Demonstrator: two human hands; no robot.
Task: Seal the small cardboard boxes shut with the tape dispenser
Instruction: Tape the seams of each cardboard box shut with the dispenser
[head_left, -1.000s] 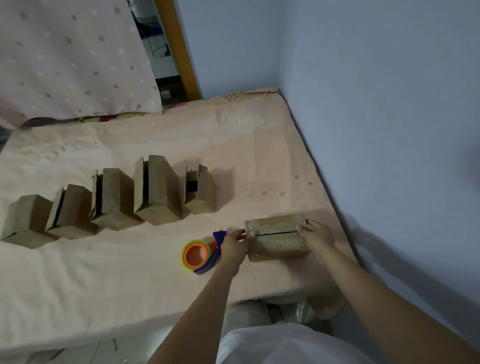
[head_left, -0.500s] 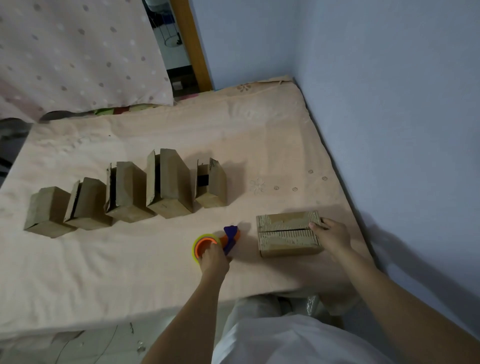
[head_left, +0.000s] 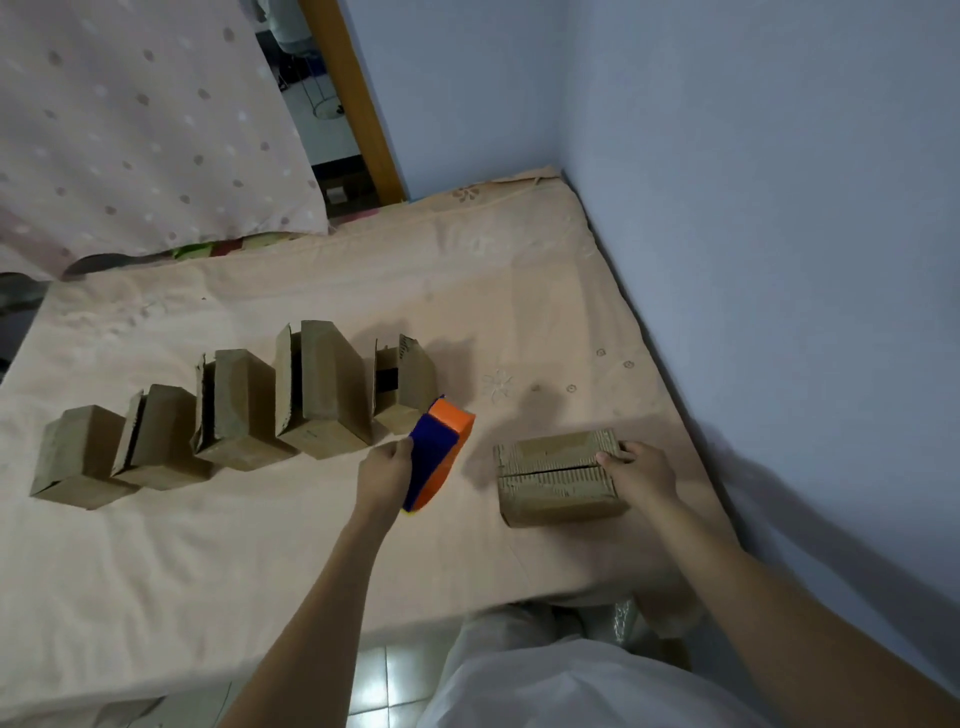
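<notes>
A small cardboard box (head_left: 558, 475) lies near the bed's front right, its two top flaps meeting along a seam. My right hand (head_left: 638, 470) grips its right end. My left hand (head_left: 384, 475) holds the blue and orange tape dispenser (head_left: 436, 454) lifted off the sheet, just left of the box. Several more cardboard boxes (head_left: 322, 395) stand in a row to the left, most with a flap ajar.
The boxes sit on a bed with a peach sheet (head_left: 260, 545). A blue wall (head_left: 779, 260) runs along the bed's right side. A dotted pink curtain (head_left: 130, 130) hangs at the back left beside a wooden door frame (head_left: 358, 104). Tiled floor (head_left: 384, 675) shows below the front edge.
My left hand left the box's left end, went to the tape dispenser lying on the sheet, took hold of it and raised it. My right hand stayed on the box.
</notes>
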